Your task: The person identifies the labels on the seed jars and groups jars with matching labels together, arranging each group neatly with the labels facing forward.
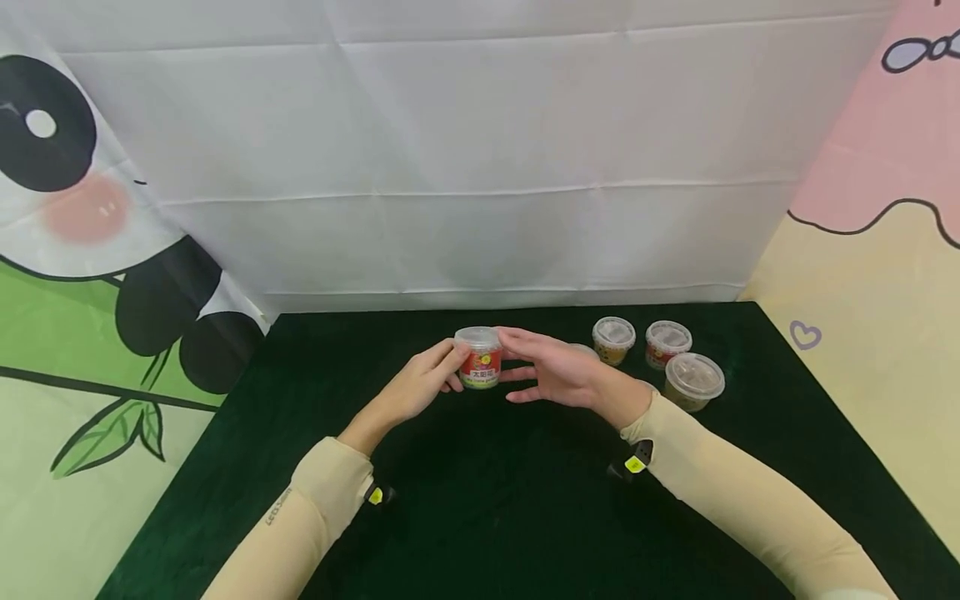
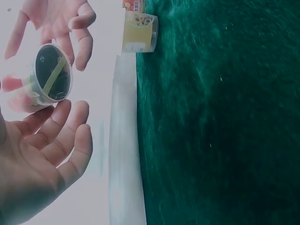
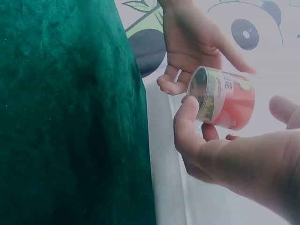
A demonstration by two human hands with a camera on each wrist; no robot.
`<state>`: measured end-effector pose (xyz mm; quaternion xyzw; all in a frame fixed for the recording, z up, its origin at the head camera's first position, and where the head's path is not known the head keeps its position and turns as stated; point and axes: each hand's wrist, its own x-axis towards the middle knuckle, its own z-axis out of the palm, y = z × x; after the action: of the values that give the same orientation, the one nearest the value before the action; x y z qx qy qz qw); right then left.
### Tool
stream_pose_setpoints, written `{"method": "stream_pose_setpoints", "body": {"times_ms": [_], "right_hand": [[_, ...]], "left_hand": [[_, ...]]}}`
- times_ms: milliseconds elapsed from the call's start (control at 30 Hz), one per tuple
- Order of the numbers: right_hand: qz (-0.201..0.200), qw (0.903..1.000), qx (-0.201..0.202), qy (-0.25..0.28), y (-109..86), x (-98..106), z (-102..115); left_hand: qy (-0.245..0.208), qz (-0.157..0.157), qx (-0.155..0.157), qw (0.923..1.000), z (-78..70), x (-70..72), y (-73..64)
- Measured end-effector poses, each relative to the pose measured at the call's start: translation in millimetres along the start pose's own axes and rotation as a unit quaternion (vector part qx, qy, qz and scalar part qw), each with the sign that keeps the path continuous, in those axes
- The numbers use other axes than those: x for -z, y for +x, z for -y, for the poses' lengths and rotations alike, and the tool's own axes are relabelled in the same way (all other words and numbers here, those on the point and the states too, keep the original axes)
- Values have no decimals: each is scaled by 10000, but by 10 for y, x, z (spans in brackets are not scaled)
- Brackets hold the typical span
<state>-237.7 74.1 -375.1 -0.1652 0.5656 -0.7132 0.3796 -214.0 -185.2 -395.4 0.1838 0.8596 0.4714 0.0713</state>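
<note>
A small clear plastic jar [image 1: 479, 358] with a red and green label and a clear lid stands upright between my two hands in the head view. My left hand [image 1: 420, 383] holds it from the left, the thumb on the near side. On its right side is my right hand [image 1: 558, 367], the topmost finger reaching to the jar near the lid and the lower fingers spread loosely. In the left wrist view the jar's clear bottom [image 2: 53, 72] shows above the dark table, and in the right wrist view the jar's red label [image 3: 234, 103] faces the camera.
Several lidded cups stand at the right rear of the dark green table [image 1: 480, 500]: a yellow-labelled one [image 1: 613, 337], a red-labelled one [image 1: 667, 342] and a wider one [image 1: 693, 379]. Another is partly hidden by my right hand. A white cloth wall [image 1: 480, 242] rises behind.
</note>
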Motion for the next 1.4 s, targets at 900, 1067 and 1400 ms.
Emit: {"method": "stream_pose_setpoints", "body": {"times_ms": [900, 1067, 1400], "right_hand": [[-774, 9970, 18, -13, 782, -324, -108], [-1175, 9930, -119, 51, 1035, -363, -169], [-1768, 9837, 119, 306, 1438, -417, -383]], "left_hand": [[415, -465, 300, 9976, 435, 441, -123], [692, -346, 377, 9963, 570, 564, -45], [314, -22, 490, 9983, 800, 706, 132]]}}
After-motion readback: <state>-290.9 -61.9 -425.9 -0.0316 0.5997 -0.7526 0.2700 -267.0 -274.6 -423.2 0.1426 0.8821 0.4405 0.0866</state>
